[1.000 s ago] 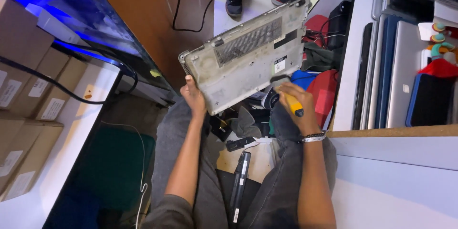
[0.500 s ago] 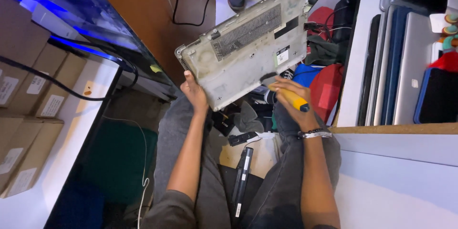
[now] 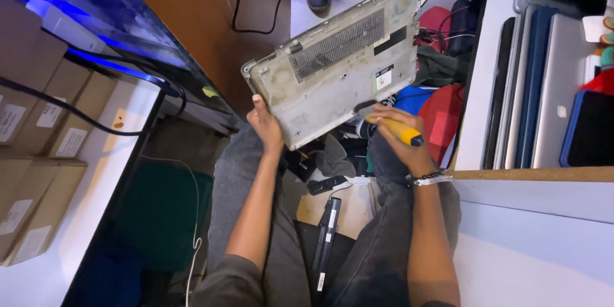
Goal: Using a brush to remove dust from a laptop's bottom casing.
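Over the lap: laptop [image 3: 336, 67] flipped bottom-up, screwdriver [image 3: 396, 129] on it.
Left hand [image 3: 265, 125] is curled round the laptop's lower-left edge, propping it up tilted. Right hand [image 3: 400, 141] is wrapped tight on the yellow-handled screwdriver, tip against the base near its lower edge.

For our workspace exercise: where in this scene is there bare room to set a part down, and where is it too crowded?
Bare patches: the white top lower right, below the shelf's wooden edge, and the white strip between the cardboard boxes and the dark desk edge. Crowded: the floor between the knees, with a long black battery, clothes and bags under the laptop.
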